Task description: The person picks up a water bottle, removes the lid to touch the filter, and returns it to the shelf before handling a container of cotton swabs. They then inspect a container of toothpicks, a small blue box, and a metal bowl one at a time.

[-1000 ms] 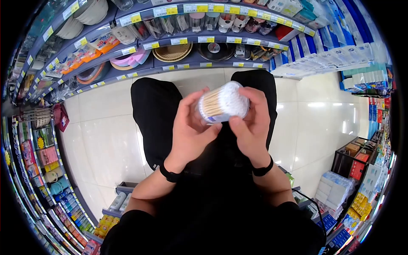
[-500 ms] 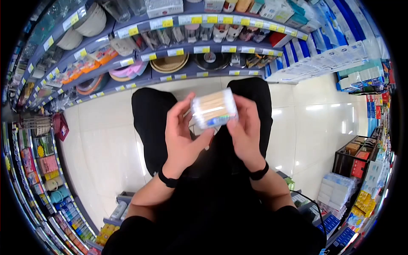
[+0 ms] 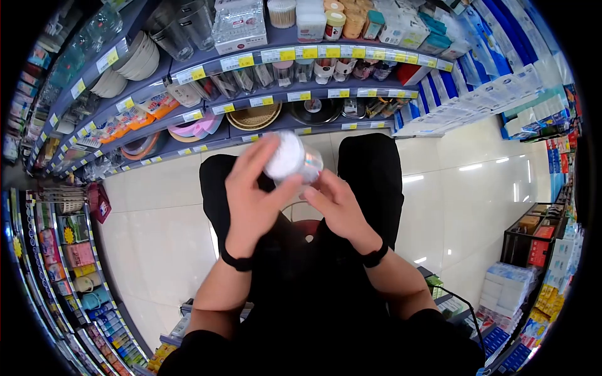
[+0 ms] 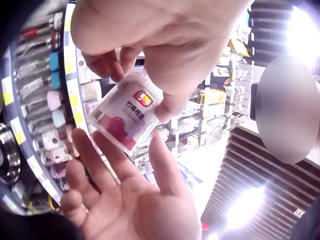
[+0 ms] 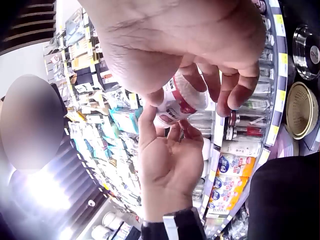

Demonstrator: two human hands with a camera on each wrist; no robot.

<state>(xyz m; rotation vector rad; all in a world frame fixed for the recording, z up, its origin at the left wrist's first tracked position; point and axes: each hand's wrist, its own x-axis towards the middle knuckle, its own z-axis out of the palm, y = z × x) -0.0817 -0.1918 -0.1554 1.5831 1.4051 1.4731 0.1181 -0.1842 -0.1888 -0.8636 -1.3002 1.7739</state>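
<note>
Swung leftward and turned, the clear cotton-swab tub (image 3: 293,160) tilts between the knees (image 3: 370,169); the left hand (image 3: 251,194) pinches its white end, grip half-open, the right hand (image 3: 342,210) its lower end.

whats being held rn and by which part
A clear tub of cotton swabs, held between both hands: the left hand around its white end, the right hand at the opposite end.

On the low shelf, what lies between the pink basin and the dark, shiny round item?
A round woven basket, maybe more than one nested, lies between the pink basin and the shiny round item. The head view shows this.
</note>
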